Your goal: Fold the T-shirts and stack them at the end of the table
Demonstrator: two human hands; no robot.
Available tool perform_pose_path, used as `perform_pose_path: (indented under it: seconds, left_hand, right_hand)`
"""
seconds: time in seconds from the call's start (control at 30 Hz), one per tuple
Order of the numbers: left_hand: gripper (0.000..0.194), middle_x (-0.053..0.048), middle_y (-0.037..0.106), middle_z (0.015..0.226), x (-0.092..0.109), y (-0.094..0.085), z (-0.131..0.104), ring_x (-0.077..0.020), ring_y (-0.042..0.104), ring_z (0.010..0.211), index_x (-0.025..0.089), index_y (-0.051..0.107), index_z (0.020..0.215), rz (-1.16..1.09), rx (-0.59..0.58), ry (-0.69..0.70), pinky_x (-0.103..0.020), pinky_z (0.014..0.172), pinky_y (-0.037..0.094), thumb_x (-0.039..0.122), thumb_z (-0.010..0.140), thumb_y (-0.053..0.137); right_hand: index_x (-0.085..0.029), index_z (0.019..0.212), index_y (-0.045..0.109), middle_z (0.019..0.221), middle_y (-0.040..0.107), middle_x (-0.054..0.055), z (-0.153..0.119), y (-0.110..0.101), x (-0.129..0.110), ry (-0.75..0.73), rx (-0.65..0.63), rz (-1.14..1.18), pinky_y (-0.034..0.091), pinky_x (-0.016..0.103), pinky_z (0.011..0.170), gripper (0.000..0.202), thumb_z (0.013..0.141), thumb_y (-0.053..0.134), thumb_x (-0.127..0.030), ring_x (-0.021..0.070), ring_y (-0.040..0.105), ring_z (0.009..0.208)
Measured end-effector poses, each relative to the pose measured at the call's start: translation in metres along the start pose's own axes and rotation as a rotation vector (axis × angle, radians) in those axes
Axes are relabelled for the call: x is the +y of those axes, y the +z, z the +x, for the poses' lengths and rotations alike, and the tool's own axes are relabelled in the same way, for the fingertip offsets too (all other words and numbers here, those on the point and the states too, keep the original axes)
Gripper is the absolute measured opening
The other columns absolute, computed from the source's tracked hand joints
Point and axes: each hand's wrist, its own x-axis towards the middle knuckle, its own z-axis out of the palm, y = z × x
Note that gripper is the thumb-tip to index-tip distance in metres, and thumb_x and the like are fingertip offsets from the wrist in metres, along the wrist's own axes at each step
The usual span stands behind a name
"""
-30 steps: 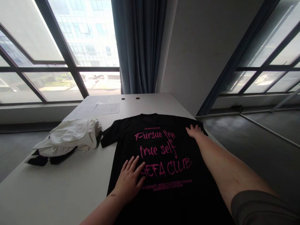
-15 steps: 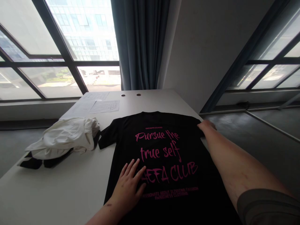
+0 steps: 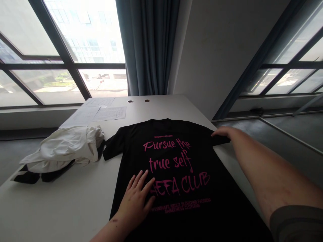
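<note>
Black T-shirt [image 3: 174, 174]: spread on the white surface [image 3: 63, 208], printed side up, collar toward the far edge; the hem is out of my view.
Left hand [image 3: 136, 196]: I have it flat on the shirt beside the pink lettering [image 3: 185, 184], fingers spread, gripping nothing; hardly moved over the last second.
Right hand [image 3: 223, 131]: at the right sleeve [image 3: 220, 139], by the surface's right edge; thumb on the cloth, other fingers hidden, so I cannot tell how far they are closed or whether they grip.
Change: a second ago this hand lay on the shirt's right shoulder; now it is out at the sleeve, which shows extended sideways.
Meaning: I judge the right side now spread, much like the left sleeve [image 3: 113, 148].
Containers: I see none.
White garment [image 3: 65, 144]: bunched over black fabric [image 3: 58, 173] near the left edge.
Far-left corner: papers [image 3: 109, 113].
</note>
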Motion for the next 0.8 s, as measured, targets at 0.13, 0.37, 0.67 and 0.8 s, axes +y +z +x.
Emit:
perform_pose_path:
  seconds: [0.13,0.37,0.67,0.8]
  left_hand:
    - [0.062,-0.001,0.03,0.17,0.001,0.0,0.0,-0.0336,0.032,0.154,0.041,0.044,0.155,0.001,-0.001,-0.006,-0.058,0.124,0.031,0.037,0.096,0.062]
    - [0.061,-0.002,0.031,0.17,0.001,-0.001,0.0,-0.0328,0.032,0.154,0.04,0.045,0.155,0.006,-0.005,-0.003,-0.058,0.124,0.031,0.037,0.097,0.062]
    - [0.06,-0.003,0.032,0.169,0.001,-0.003,0.0,-0.0325,0.032,0.154,0.041,0.044,0.155,0.015,-0.014,-0.002,-0.059,0.123,0.032,0.039,0.097,0.061]
    - [0.06,-0.001,0.031,0.169,0.0,-0.001,0.0,-0.033,0.032,0.154,0.041,0.044,0.155,0.007,-0.002,0.002,-0.058,0.123,0.032,0.039,0.097,0.061]
  right_hand:
    - [-0.019,0.142,0.058,0.091,0.076,0.014,-0.009,-0.011,0.009,-0.005,-0.04,0.212,0.064,0.045,0.064,0.064,0.081,0.071,-0.035,0.0322,0.075,0.078]
    - [-0.025,0.151,0.051,0.113,0.076,0.015,-0.038,-0.01,0.009,-0.042,-0.169,0.338,0.063,0.042,0.077,0.072,0.081,0.069,-0.028,0.0304,0.076,0.092]
    - [-0.028,0.15,0.056,0.137,0.068,0.011,-0.027,0.011,0.009,-0.141,-0.027,0.073,0.059,0.04,0.092,0.06,0.091,0.063,-0.04,0.0301,0.069,0.115]
    - [-0.023,0.135,0.069,0.138,0.067,0.011,-0.008,0.018,0.01,-0.15,0.14,-0.215,0.05,0.046,0.108,0.048,0.091,0.062,-0.042,0.0338,0.06,0.129]
